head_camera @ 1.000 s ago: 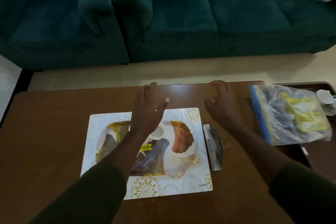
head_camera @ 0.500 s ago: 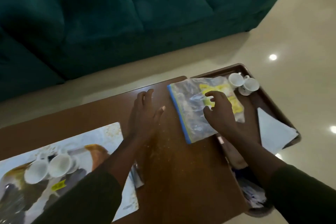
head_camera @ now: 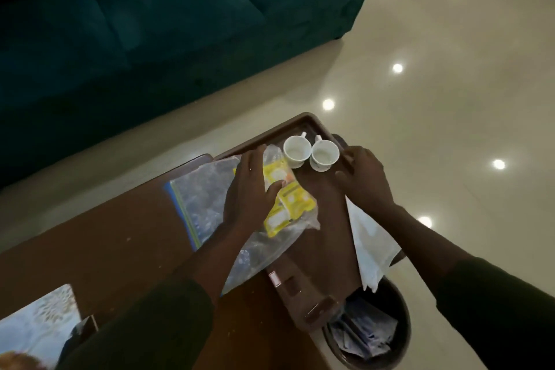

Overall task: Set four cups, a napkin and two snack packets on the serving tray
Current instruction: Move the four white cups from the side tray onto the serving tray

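Two white cups point(head_camera: 297, 149) point(head_camera: 324, 155) stand side by side at the far end of a brown tray point(head_camera: 318, 246). A clear zip bag point(head_camera: 204, 201) holding yellow snack packets point(head_camera: 289, 204) lies across the tray's left edge and the wooden table point(head_camera: 114, 243). A white napkin point(head_camera: 371, 245) lies on the tray's right side. My left hand point(head_camera: 249, 192) hovers open over the bag, its thumb by the packets. My right hand point(head_camera: 363, 180) is open just right of the right cup, holding nothing. A corner of the patterned serving tray point(head_camera: 39, 321) shows at the bottom left.
A dark round bin point(head_camera: 399, 336) with paper scraps stands on the floor under the brown tray's near end. A teal sofa point(head_camera: 150, 24) runs along the far side. Glossy tiled floor lies to the right.
The view has swung right, away from the patterned tray. My left hand moved from the bare table to over the bag. My right hand moved off the bag to beside the right cup.
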The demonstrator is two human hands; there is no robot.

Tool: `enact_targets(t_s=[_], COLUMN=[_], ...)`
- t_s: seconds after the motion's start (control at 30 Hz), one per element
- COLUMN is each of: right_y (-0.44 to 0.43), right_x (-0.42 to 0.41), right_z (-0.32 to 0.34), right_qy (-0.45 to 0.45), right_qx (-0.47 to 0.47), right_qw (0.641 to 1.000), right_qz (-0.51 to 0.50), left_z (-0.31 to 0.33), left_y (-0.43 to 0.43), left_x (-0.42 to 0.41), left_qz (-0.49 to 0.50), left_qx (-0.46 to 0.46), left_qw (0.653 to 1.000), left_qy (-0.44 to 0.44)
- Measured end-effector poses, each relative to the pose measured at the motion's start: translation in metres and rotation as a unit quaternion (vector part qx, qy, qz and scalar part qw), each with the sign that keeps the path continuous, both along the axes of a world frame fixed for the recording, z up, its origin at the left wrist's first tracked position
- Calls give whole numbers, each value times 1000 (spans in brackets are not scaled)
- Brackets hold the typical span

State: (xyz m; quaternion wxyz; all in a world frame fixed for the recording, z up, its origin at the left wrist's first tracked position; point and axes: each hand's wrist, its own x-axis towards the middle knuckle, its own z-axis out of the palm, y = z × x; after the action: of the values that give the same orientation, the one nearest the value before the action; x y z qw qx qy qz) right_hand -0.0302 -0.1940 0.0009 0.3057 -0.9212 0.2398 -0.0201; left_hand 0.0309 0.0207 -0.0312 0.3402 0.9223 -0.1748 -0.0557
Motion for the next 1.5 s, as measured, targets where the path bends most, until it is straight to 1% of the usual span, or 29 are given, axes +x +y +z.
enact_targets(t_s=[0.17, 0.23, 0.3, 0.37, 0.43, 0.5, 0.6, 0.7, 0.8, 0.9, 1.0, 1.1, 1.17, 1.27, 1.37, 1.43, 1.5], right_y=[-19, -22, -22, -18, -15, -13, -14, -16, -6, 22, 65, 115, 156, 213, 284, 373, 416], right_x=[34, 42, 48, 52, 55, 54, 46, 33, 26, 31, 42, 50, 51, 52, 51, 40, 33], right_z=[-29, -45, -57, -63, -66, -66, -53, -27, -3, 17, 33, 49, 58, 64, 68, 73, 78], right_qy=[31, 50, 45, 34, 32, 30, -3, -38, -54, -77, -89, -107, -106, -98, -95, -100, -105], right_qx=[2, 0, -13, -22, -21, -31, -51, -65, -74, -79, -78, -71, -75, -47, -32, -23, -9], right_qw=[997, 997, 998, 998, 998, 998, 998, 997, 995, 991, 987, 982, 977, 975, 962, 944, 937], right_qz=[68, 63, 45, 43, 50, 45, 29, 7, 33, 73, 114, 137, 170, 196, 253, 313, 334], left_z=[-23, -29, -34, -37, -38, -36, -25, -6, 9, 25, 41, 57, 68, 86, 104, 112, 111], left_y=[-52, -69, -79, -83, -85, -87, -89, -85, -67, -36, 12, 65, 107, 167, 241, 330, 375], left_x=[28, 42, 52, 58, 59, 57, 49, 40, 33, 27, 26, 24, 20, 9, -11, -35, -47], left_qz=[-35, -41, -60, -74, -72, -63, -50, -51, -54, -35, -4, 35, 62, 91, 125, 172, 197], left_qx=[-8, 1, 28, 63, 78, 60, -10, -70, -94, -115, -105, -105, -102, -101, -79, -51, -37], left_qw=[999, 999, 997, 995, 994, 996, 999, 996, 994, 992, 992, 992, 991, 989, 986, 978, 974], left_qy=[22, 32, 39, 28, 14, 12, 14, -3, -30, -44, -63, -59, -62, -63, -79, -104, -109])
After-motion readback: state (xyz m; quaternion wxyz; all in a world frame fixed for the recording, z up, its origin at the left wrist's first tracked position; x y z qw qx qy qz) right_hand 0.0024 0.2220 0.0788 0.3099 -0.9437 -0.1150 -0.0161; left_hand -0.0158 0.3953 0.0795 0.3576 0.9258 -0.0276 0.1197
